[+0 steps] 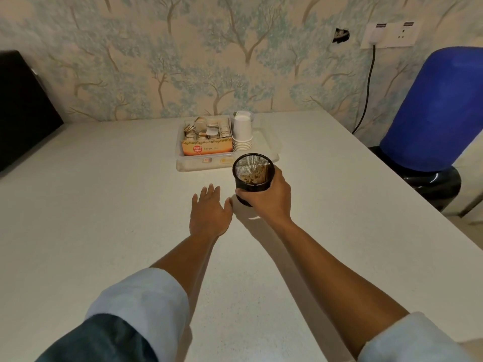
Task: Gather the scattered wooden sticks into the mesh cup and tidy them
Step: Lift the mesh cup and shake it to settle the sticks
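Just below frame centre, the left hand [210, 210] lies flat, fingers straight, on the white speckled table [104, 205], holding nothing. Beside it the right hand [266, 198] grips the tilted black round mesh cup [253, 176], thin wooden sticks [257, 173] already inside. No loose sticks are visible; tidying seemingly remains.

Tea box [207, 148], orange front panel: printed words "Ginger Tea", legible; beside them a round red logo with white lettering, too small to read. Clear tray [271, 142], front wall: two small stickers, unreadable. Wall socket plate [389, 35]: two dark labels, unreadable.
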`<control>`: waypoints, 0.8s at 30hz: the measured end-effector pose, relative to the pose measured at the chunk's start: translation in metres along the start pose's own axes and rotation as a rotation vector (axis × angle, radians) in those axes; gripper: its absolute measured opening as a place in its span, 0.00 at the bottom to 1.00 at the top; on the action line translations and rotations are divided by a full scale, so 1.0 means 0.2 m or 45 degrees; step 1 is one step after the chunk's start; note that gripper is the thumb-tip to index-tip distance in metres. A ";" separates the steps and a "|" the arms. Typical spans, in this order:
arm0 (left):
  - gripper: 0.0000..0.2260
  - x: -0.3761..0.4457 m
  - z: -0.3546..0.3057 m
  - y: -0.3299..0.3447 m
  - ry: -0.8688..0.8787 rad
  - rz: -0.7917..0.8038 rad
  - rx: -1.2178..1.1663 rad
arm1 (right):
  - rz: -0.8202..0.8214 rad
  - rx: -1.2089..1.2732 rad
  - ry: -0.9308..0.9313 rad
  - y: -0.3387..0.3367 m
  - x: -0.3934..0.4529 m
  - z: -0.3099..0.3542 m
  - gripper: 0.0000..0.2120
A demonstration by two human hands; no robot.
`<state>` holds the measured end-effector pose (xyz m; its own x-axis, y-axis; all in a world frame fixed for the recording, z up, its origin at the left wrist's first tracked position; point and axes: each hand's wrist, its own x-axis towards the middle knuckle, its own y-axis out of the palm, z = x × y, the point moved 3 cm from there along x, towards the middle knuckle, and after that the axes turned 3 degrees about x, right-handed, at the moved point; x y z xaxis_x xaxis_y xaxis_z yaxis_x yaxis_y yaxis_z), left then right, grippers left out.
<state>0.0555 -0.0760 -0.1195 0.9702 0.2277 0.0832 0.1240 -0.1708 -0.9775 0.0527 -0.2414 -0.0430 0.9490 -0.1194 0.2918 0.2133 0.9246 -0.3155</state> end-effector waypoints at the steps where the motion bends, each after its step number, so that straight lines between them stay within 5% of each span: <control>1: 0.29 0.00 0.00 0.00 -0.001 -0.004 -0.004 | 0.002 -0.001 -0.011 0.00 -0.01 0.00 0.43; 6: 0.29 0.00 0.00 0.00 -0.002 -0.015 -0.010 | -0.143 0.116 -0.080 -0.01 -0.01 0.05 0.43; 10: 0.29 -0.01 0.00 -0.01 0.011 0.004 0.002 | 0.031 0.022 0.034 0.01 0.00 -0.01 0.43; 16: 0.29 -0.01 0.00 -0.01 0.005 -0.003 -0.005 | -0.134 0.166 -0.049 -0.02 -0.03 0.00 0.43; 20: 0.29 -0.01 0.00 -0.01 0.007 0.005 -0.003 | 0.045 0.024 0.062 -0.01 0.00 -0.04 0.44; 24: 0.29 0.00 0.00 0.00 -0.002 0.007 0.002 | 0.001 0.068 0.014 -0.01 -0.01 -0.04 0.43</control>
<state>0.0547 -0.0756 -0.1205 0.9705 0.2283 0.0774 0.1181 -0.1704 -0.9783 0.0523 -0.2469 -0.0506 0.9517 -0.1221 0.2818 0.1999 0.9428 -0.2668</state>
